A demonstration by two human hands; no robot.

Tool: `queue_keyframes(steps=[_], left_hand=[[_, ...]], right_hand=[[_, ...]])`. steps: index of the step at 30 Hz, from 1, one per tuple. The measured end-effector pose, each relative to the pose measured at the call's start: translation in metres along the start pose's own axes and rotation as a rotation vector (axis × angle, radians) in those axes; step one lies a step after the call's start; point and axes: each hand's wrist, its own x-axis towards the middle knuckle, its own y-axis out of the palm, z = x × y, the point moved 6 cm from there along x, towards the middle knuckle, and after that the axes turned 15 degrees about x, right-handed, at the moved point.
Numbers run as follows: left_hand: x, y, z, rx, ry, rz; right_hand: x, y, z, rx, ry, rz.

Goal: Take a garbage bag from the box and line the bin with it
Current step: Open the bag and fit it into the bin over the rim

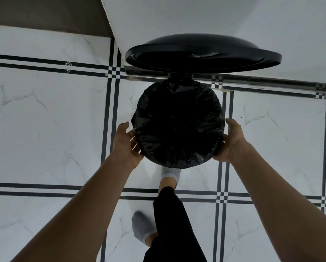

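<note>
By the wall at the floor's point(44, 120) far edge, the bin lid point(203, 52) stands open. The garbage bag point(179, 125) already covers the opening below it, so lining looks nearly done. The left hand point(127, 142) and right hand point(232, 140) clasp the bag's folded edge on opposite sides. Next comes tugging it down evenly.

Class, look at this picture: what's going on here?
A person stands over a bin whose lid is raised. A black garbage bag already covers the rim. The left hand and right hand are at its turned-down edge, one on each side. A socked foot reaches under the front.
</note>
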Motion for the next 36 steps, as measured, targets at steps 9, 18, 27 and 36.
queue_keyframes(steps=[9,18,27,36], left_hand=[[0.001,-0.001,0.004,-0.018,-0.035,0.008],[-0.008,-0.001,0.012,-0.056,-0.079,0.036],[-0.003,-0.016,0.006,0.281,0.075,-0.272],[-0.007,0.033,-0.08,0.833,0.546,-0.401]], right_hand=[[0.006,-0.008,-0.006,0.084,-0.011,0.006],[0.011,-0.011,-0.016,0.168,0.056,0.029],[-0.005,-0.036,0.004,-0.259,-0.353,-0.16],[-0.026,0.042,0.072,-0.801,-1.063,-0.008]])
